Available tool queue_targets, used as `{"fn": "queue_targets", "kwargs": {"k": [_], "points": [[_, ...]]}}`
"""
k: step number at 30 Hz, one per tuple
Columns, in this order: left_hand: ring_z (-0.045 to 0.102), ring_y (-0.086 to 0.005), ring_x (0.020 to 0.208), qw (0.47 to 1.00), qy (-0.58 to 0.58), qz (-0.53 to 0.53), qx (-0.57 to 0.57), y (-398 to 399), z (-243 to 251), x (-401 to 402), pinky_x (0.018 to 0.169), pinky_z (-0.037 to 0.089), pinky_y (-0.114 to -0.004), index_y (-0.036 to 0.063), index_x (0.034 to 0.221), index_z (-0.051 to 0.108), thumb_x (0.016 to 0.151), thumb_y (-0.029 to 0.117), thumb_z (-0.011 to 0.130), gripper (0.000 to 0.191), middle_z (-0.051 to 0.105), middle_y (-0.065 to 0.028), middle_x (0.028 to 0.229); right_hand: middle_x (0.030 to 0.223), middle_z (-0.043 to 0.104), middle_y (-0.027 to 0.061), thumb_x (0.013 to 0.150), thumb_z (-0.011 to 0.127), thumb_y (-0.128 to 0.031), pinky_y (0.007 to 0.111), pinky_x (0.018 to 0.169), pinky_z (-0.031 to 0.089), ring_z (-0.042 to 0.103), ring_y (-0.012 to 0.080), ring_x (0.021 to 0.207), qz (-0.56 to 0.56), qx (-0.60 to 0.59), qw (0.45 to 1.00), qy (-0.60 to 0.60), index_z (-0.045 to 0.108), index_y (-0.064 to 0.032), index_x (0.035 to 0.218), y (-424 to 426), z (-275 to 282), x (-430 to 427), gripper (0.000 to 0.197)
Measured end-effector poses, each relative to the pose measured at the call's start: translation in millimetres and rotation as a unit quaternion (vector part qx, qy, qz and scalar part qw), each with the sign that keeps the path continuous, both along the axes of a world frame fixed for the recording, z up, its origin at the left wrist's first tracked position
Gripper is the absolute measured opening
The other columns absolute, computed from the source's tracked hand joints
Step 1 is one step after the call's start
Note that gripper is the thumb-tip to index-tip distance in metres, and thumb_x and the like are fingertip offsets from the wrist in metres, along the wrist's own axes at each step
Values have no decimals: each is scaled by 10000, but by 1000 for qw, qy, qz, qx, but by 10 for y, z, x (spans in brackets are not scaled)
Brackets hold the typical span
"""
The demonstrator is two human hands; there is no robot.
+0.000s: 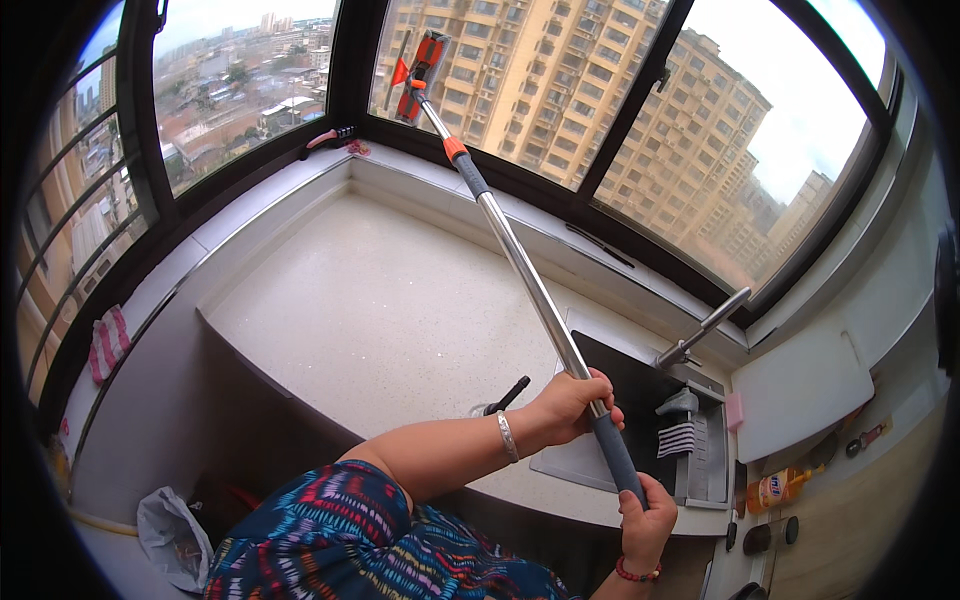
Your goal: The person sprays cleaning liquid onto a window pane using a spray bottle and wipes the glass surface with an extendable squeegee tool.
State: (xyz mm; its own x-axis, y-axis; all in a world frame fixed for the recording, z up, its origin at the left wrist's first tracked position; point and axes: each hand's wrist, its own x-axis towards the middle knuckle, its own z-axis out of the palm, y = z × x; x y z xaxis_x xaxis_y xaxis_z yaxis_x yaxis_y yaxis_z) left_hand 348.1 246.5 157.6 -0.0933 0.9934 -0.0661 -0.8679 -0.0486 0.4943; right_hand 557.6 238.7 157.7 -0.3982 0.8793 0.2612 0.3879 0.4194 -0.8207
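Observation:
My left hand [574, 405], with a silver bangle at the wrist, is closed around the metal pole [525, 270] of a telescopic window squeegee, just above its grey lower grip. My right hand [648, 517], wearing a red bead bracelet, holds the bottom end of that grip [619, 454]. From my hands the pole slants up and left over the pale countertop. Its orange and grey cleaning head [424, 75] is in front of the window pane [517, 82]; whether it touches the glass cannot be told.
A sink [626, 375] with a faucet [705, 326] and striped cloth [676, 440] lies right. White board [802, 397] and yellow-orange bottle [780, 489] stand beyond. The sill holds a knife sharpener [328, 140] and pink striped cloth [109, 343]. A black-handled object [508, 396] is near my left forearm; a bag [172, 536] sits lower left.

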Motion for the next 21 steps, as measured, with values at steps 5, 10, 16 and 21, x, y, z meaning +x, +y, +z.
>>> {"fn": "queue_targets", "kwargs": {"k": [5, 10, 16, 21], "points": [[550, -213, 586, 999, 23, 43, -1, -339, 63, -688, 658, 509, -437, 32, 766, 445, 784, 60, 501, 66, 481, -87, 646, 728, 561, 70, 697, 623, -75, 243, 619, 419, 510, 131, 652, 35, -43, 998, 43, 578, 48, 910, -206, -26, -677, 250], [559, -233, 572, 997, 28, 70, 26, -433, 119, -1035, 608, 517, -428, 12, 740, 450, 769, 48, 494, 63, 487, -103, 642, 710, 536, 49, 716, 613, -75, 228, 594, 405, 488, 112, 633, 47, -35, 997, 52, 573, 54, 905, -326, 62, -1057, 233], [557, -225, 557, 997, 50, 65, 11, -374, 208, -936, 614, 517, -432, 19, 767, 450, 757, 41, 497, 53, 493, -103, 644, 631, 508, 11, 792, 569, -96, 147, 395, 321, 429, 34, 483, 91, -5, 990, 104, 545, 33, 977, -237, 37, -948, 227], [569, -231, 539, 996, 61, 68, 5, -344, 191, -645, 581, 518, -426, 22, 759, 439, 755, 55, 513, 81, 502, -97, 632, 651, 497, 19, 770, 549, -65, 161, 439, 336, 423, 49, 497, 30, -88, 991, 100, 558, 29, 945, -334, 48, -703, 199]]}}
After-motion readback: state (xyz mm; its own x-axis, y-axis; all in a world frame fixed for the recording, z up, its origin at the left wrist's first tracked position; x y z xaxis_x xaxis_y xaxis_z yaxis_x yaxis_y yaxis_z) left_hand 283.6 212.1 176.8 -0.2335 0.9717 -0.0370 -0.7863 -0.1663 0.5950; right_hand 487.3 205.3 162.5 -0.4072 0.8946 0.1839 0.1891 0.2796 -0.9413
